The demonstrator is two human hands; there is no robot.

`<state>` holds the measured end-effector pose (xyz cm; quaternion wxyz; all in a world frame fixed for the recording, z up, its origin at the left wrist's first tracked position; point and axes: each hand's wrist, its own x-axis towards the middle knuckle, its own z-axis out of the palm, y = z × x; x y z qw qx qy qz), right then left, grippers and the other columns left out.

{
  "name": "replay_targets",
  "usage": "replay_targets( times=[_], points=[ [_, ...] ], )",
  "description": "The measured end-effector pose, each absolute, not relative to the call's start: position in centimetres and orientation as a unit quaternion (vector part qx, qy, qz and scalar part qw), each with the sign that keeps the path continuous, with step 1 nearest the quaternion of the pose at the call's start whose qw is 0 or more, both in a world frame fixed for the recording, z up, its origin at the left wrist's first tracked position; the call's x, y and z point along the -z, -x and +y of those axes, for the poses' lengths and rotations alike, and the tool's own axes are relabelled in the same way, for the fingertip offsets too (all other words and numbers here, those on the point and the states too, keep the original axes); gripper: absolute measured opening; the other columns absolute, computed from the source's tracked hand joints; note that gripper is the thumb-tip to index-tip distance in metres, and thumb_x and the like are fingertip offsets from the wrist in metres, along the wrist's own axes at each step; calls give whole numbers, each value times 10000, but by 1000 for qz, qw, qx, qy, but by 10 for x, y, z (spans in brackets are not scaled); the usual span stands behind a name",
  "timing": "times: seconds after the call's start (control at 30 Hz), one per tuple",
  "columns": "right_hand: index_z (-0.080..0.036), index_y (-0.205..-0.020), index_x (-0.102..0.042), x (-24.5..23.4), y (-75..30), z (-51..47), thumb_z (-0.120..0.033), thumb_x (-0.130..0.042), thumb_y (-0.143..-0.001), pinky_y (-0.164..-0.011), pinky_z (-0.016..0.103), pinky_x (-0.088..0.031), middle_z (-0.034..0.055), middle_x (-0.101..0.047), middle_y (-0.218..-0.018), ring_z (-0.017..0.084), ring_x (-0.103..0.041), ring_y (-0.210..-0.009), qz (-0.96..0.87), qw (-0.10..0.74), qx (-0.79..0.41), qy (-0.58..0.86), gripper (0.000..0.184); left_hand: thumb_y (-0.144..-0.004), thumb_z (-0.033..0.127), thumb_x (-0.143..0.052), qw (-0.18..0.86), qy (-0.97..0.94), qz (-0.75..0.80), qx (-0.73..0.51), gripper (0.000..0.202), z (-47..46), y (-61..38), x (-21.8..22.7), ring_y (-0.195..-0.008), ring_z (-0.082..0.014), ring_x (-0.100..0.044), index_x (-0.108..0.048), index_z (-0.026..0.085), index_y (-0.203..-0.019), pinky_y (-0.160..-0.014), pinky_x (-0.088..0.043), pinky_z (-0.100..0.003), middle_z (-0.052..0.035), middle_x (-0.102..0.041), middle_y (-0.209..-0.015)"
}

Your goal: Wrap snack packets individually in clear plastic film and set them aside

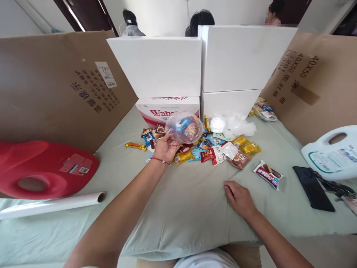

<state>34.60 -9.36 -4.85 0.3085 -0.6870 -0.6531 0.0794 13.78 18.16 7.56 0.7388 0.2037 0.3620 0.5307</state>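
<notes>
My left hand (166,149), with a red cord bracelet at its wrist, grips the rim of a clear round plastic bowl (198,134). A blue snack packet (182,125) shows in or through the bowl; which one, I cannot tell. Below and around it lies a pile of wrapped snacks, with a red packet (206,155) and a yellow packet (182,158) at its front. Loosely curled, my right hand (240,199) rests on the cloth with nothing visible in it. A dark red and white snack packet (268,175) lies beyond it to the right.
White boxes (170,67) stand behind the pile, between cardboard walls (64,82). Crumpled clear plastic (237,124) lies by the snacks. On the left are a red jug (55,160) and a white roll (55,205); on the right, a phone (314,188) and white jug (334,149).
</notes>
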Motion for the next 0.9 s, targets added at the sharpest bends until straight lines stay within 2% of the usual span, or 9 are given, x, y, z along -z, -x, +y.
replay_targets(
  times=[0.2, 0.3, 0.4, 0.47, 0.57, 0.63, 0.73, 0.8, 0.9],
  points=[
    [-227, -1061, -692, 42, -349, -91, -287, -434, -1030, -792, 353, -579, 77, -753, -961, 224, -721, -863, -627, 353, -141, 679, 267, -903, 52, -468, 756, -190, 247, -576, 253, 167, -144, -92, -434, -69, -319, -443, 189, -691, -431, -316, -172, 56, -424, -549],
    [-236, -1185, -683, 18, -348, -90, -370, -500, -1019, -731, 349, -560, 102, -715, -1082, 194, -653, -755, -555, 438, -181, 684, 281, -938, 119, -480, 768, -218, 215, -563, 172, 136, -142, -100, -487, -81, -441, -589, 202, -833, -432, -364, -178, 14, -604, -684],
    [-309, -1442, -538, -14, -342, -93, -479, -616, -964, -590, 312, -511, 110, -644, -1288, 127, -514, -603, -454, 555, -288, 635, 513, -974, 262, -501, 806, -218, 270, -479, 203, 84, -160, -85, -788, -167, -681, -690, 237, -1042, -587, -547, -240, -51, -740, -937],
    [-335, -1524, -438, -31, -338, -99, -551, -684, -906, -500, 272, -443, 76, -684, -1142, 116, -468, -568, -393, 614, -393, 560, 699, -955, 334, -560, 845, -215, 278, -404, 219, 47, -180, -65, -947, -202, -713, -715, 265, -1094, -742, -601, -293, -52, -758, -1066],
    [-289, -1268, -635, -49, -341, -113, -585, -718, -869, -415, 235, -311, -19, -616, -736, 89, -366, -454, -343, 640, -462, 510, 503, -914, 409, -635, 910, -200, 243, -269, 252, 4, -206, -37, -941, -217, -710, -731, 234, -1068, -744, -593, -301, -79, -746, -1085],
    [-265, -1027, -685, -59, -361, -124, -558, -686, -904, -410, 243, -288, -35, -571, -658, 81, -327, -410, -343, 634, -407, 561, 318, -912, 491, -639, 919, -242, 226, -216, 369, -8, -211, -26, -902, -218, -695, -704, 222, -1157, -711, -587, -319, -112, -710, -1157],
    [-264, -1049, -695, -75, -424, -129, -495, -628, -950, -504, 278, -392, 1, -618, -684, 152, -502, -519, -361, 545, -168, 738, 261, -888, 499, -689, 794, -486, 281, -232, 484, -8, -192, -14, -963, -230, -669, -636, 271, -1312, -771, -596, -370, -133, -632, -1306],
    [-240, -1056, -701, -79, -478, -121, -409, -605, -947, -647, 312, -455, 55, -701, -826, 210, -621, -698, -371, 384, 6, 845, 223, -877, 432, -703, 584, -690, 336, -266, 414, -4, -159, -2, -1102, -276, -647, -682, 268, -1256, -921, -579, -440, -137, -642, -1297],
    [-216, -1060, -706, -68, -548, -92, -295, -525, -962, -730, 347, -441, 121, -736, -986, 273, -664, -857, -362, 104, 48, 925, 220, -928, 354, -593, 286, -841, 364, -279, 231, 1, -89, 22, -1163, -315, -657, -746, 283, -1085, -1000, -551, -516, -114, -698, -1261]
  ],
)
